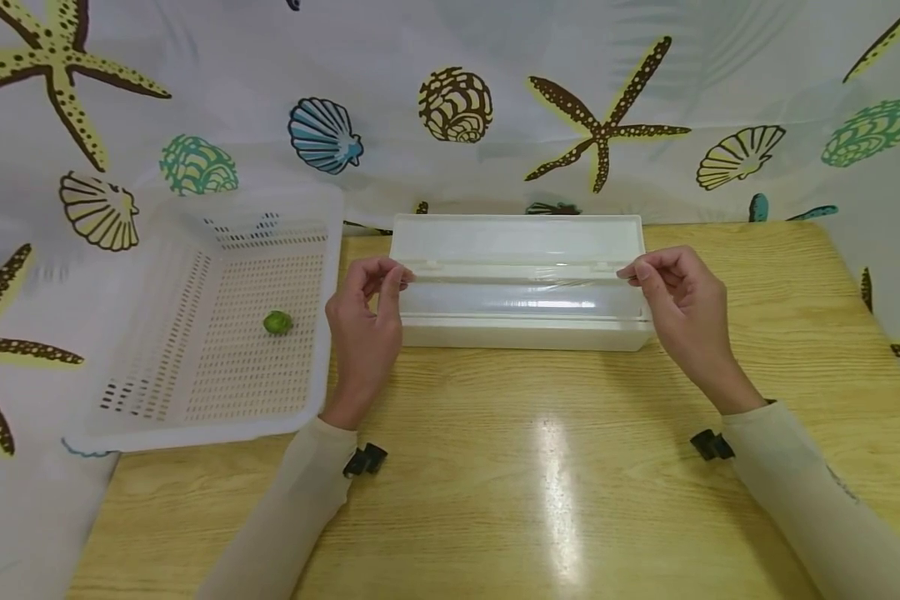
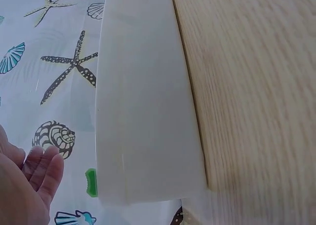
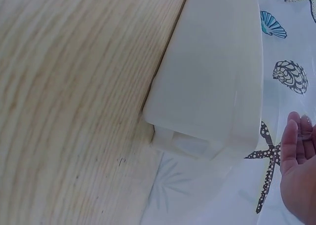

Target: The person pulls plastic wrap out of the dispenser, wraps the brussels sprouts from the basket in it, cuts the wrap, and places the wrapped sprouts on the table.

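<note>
A long white cling film dispenser box [image 1: 525, 335] lies on the wooden table with its lid [image 1: 517, 237] tipped up at the back. Inside is a roll of clear cling film [image 1: 510, 298]. My left hand [image 1: 370, 312] pinches the film's edge at the left end, thumb against fingertips. At the right end, my right hand [image 1: 682, 312] pinches the other corner. Between the hands, the sheet spans the box with fine wrinkles. Both wrist views look along the box's front wall, with the left fingers [image 2: 49, 175] and right fingers [image 3: 291, 141] above its top edge.
A white perforated plastic basket [image 1: 322, 350] stands at the left, holding one small green round vegetable [image 1: 277, 322]. A small green piece [image 2: 92, 182] shows at the box's left end. Behind hangs a white cloth [image 1: 390, 50] printed with shells and starfish. Bare wooden table [image 1: 450, 467] lies in front.
</note>
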`<state>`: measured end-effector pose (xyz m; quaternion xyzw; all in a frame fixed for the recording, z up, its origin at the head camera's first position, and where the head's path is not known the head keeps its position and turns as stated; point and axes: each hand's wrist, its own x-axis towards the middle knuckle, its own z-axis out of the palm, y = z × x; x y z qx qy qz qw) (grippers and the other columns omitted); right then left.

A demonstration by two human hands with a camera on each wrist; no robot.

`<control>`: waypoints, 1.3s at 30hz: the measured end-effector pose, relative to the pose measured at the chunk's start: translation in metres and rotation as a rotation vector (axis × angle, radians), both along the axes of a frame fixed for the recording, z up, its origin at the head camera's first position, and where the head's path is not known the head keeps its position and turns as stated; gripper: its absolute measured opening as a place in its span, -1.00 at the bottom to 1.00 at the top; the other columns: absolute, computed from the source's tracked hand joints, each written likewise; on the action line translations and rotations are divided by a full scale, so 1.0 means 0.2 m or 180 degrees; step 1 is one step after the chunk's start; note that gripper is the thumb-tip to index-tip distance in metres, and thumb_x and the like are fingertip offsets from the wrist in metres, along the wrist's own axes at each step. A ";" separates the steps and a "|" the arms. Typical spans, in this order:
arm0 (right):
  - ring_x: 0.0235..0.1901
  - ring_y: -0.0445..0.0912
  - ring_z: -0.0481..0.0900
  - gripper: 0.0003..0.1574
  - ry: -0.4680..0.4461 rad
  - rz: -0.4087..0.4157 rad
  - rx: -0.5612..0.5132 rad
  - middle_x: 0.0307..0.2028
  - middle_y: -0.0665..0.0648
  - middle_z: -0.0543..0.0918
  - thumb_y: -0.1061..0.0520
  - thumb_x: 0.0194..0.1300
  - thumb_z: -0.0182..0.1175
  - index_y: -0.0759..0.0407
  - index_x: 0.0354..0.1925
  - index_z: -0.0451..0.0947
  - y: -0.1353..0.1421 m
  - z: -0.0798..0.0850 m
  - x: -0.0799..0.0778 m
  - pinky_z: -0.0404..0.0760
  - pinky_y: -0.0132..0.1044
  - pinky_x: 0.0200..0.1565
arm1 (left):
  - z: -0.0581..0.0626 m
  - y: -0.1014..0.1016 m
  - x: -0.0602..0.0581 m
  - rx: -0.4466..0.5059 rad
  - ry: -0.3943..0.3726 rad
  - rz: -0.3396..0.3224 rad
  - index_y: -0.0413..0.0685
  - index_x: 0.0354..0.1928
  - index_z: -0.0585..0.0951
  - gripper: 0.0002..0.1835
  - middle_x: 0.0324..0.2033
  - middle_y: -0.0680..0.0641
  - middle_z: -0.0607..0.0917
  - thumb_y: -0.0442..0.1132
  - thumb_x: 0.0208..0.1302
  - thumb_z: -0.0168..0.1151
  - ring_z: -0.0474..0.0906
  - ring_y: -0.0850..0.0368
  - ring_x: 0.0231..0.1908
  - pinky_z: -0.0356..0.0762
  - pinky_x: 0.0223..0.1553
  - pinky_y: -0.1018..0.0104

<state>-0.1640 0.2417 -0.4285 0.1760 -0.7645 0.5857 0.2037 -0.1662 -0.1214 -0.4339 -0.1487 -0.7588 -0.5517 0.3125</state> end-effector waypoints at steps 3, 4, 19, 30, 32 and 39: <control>-0.09 -0.08 0.75 -0.88 0.0028 -0.0005 -0.0013 -0.12 0.24 0.77 0.44 0.63 0.14 0.58 0.00 0.52 0.00 0.01 0.01 0.69 -0.37 0.04 | 0.01 0.00 0.01 0.0010 0.0018 0.0052 -0.42 -0.05 0.65 -0.83 -0.16 -0.25 0.78 -0.35 0.65 0.25 0.71 -0.12 -0.16 0.66 0.06 0.27; -0.08 -0.09 0.75 -0.88 0.0037 -0.0007 -0.0012 -0.11 0.22 0.77 0.44 0.63 0.14 0.58 0.00 0.52 0.00 0.01 0.01 0.69 -0.37 0.05 | 0.01 0.00 0.01 0.0016 0.0016 0.0066 -0.41 -0.05 0.65 -0.83 -0.16 -0.25 0.78 -0.36 0.64 0.25 0.71 -0.12 -0.16 0.66 0.06 0.26; -0.07 -0.07 0.76 -0.88 0.0243 0.0043 0.0104 -0.09 0.29 0.76 0.47 0.61 0.13 0.62 0.00 0.50 0.02 0.05 0.03 0.71 -0.33 0.06 | 0.07 0.00 0.03 0.0112 0.0042 0.0114 -0.40 -0.07 0.68 -0.82 -0.19 -0.22 0.80 -0.34 0.63 0.28 0.69 -0.06 -0.16 0.63 0.04 0.22; -0.10 -0.06 0.77 -0.85 0.0317 0.0008 0.0010 -0.12 0.22 0.78 0.44 0.63 0.12 0.63 -0.03 0.51 0.02 0.08 0.03 0.71 -0.34 0.04 | 0.13 0.01 0.07 0.0155 0.0162 0.0190 -0.35 -0.13 0.71 -0.96 -0.23 -0.16 0.83 -0.48 0.53 0.33 0.66 -0.06 -0.17 0.55 0.04 0.16; -0.11 -0.05 0.77 -0.86 0.0323 -0.0006 0.0004 -0.12 0.20 0.78 0.44 0.63 0.12 0.63 -0.03 0.51 0.02 0.09 0.03 0.71 -0.34 0.03 | 0.15 0.01 0.07 0.0151 0.0156 0.0184 -0.33 -0.14 0.72 -0.96 -0.24 -0.16 0.83 -0.51 0.52 0.32 0.67 -0.06 -0.15 0.55 0.06 0.15; -0.12 -0.08 0.77 -0.87 0.0315 -0.0040 -0.0028 -0.13 0.16 0.78 0.46 0.62 0.13 0.63 -0.03 0.52 0.01 0.12 0.05 0.70 -0.36 0.02 | 0.18 0.00 0.08 0.0161 0.0086 0.0080 -0.39 -0.12 0.69 -0.95 -0.24 -0.20 0.81 -0.49 0.55 0.30 0.71 -0.09 -0.15 0.63 0.11 0.20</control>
